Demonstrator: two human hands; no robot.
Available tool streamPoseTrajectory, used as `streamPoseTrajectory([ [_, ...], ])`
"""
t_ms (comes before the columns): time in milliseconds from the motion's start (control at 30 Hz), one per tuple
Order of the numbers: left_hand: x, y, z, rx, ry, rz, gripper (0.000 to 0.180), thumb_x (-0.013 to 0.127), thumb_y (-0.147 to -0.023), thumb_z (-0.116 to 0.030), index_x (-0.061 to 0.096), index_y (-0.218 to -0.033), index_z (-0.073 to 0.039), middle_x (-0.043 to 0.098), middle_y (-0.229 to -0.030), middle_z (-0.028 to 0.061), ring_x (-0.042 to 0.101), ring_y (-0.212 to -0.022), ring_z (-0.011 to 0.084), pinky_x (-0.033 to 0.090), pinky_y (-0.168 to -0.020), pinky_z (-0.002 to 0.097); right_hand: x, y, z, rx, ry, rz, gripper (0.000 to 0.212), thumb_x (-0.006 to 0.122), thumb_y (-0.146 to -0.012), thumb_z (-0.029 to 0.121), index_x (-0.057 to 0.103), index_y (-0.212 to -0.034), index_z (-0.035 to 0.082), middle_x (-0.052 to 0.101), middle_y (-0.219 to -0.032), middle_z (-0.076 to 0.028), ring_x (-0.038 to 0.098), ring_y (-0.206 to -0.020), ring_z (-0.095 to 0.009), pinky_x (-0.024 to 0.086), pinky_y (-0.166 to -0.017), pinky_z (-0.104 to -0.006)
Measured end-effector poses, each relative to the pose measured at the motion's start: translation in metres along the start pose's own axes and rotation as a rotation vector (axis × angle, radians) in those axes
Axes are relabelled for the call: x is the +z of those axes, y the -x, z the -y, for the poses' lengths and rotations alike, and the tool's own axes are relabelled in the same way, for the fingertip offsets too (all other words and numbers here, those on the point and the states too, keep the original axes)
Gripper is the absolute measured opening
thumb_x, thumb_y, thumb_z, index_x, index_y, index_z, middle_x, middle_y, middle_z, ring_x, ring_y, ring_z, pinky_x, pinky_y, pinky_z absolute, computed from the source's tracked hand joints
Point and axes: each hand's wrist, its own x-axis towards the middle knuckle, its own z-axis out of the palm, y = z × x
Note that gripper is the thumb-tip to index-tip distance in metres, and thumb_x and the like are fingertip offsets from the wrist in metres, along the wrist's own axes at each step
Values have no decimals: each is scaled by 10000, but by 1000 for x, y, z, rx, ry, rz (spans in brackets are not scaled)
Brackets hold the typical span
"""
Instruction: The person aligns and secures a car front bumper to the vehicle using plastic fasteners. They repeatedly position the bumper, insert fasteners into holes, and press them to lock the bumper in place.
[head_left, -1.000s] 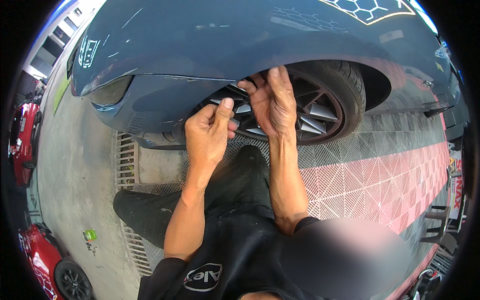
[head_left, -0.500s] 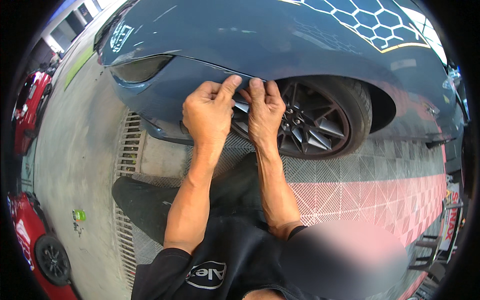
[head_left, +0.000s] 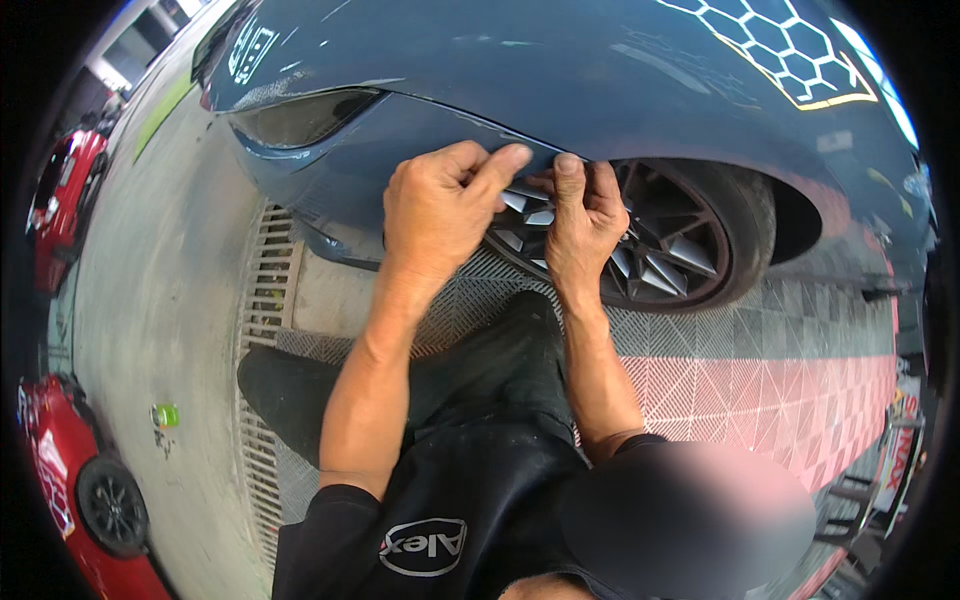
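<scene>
A blue-grey car body (head_left: 560,75) fills the upper part of the head view. Its dark headlight (head_left: 312,117) lies to the left, and its black multi-spoke wheel (head_left: 690,250) to the right. My left hand (head_left: 440,210) is closed, thumb against bent fingers, in front of the bumper just below the panel seam (head_left: 480,118). Beside it, my right hand (head_left: 588,220) pinches at the front corner of the wheel arch, its thumb up against the panel edge. Whatever lies between the fingers of either hand is too small or hidden to make out.
Under the car lie grey and pink grid tiles (head_left: 740,385). A slotted drain grate (head_left: 262,300) runs along the left. A small green object (head_left: 166,414) lies on the concrete. Red cars (head_left: 85,480) stand at far left, and a dark chair (head_left: 850,520) at lower right.
The car and both hands now appear farther right in the view. The gap between my hands is slightly wider, with both still closed by the wheel arch corner.
</scene>
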Motion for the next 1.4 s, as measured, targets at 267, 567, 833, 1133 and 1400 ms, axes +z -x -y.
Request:
streamPoseTrajectory([
  [267,-82,60,56,51,-554,620,353,719,-948,-369,771,-993,-23,729,-770,181,712,-759,381,531,-734,461,-27,-15,28,-666,937,-267,727,481,-1092,338,172,-1629,-44,98,-1712,-267,40,-1595,-426,61,-1278,-541],
  [567,-129,88,189,-208,-893,807,530,722,-939,-360,663,-1299,24,699,-1238,272,654,-1200,418,500,-1030,477,89,93,-83,-443,1126,177,1010,513,-1006,577,101,-1603,-126,3,-1676,-377,-59,-1563,-538,-70,-1233,-662],
  [833,-133,106,151,-142,-676,777,566,719,-941,-354,633,-1353,24,681,-1249,305,642,-1213,437,492,-1047,493,42,5,-23,-579,1171,-328,960,526,-1008,472,100,-1582,-169,13,-1663,-404,-10,-1560,-551,-45,-1227,-664],
  [1133,-124,112,153,-140,-711,860,575,723,-932,-360,635,-1343,32,671,-1259,315,644,-1205,440,498,-1039,486,89,67,-79,-560,1100,-100,974,522,-1021,504,45,-1619,-100,-36,-1684,-363,-81,-1567,-523,-106,-1222,-648],
  [1400,-157,124,137,88,-472,945,519,727,-944,-346,656,-1314,11,692,-1276,241,652,-1200,411,510,-1028,467,65,-8,-18,-530,1061,-446,981,488,-1042,502,-33,-1613,-103,-77,-1691,-342,-59,-1574,-508,-66,-1232,-645],
])
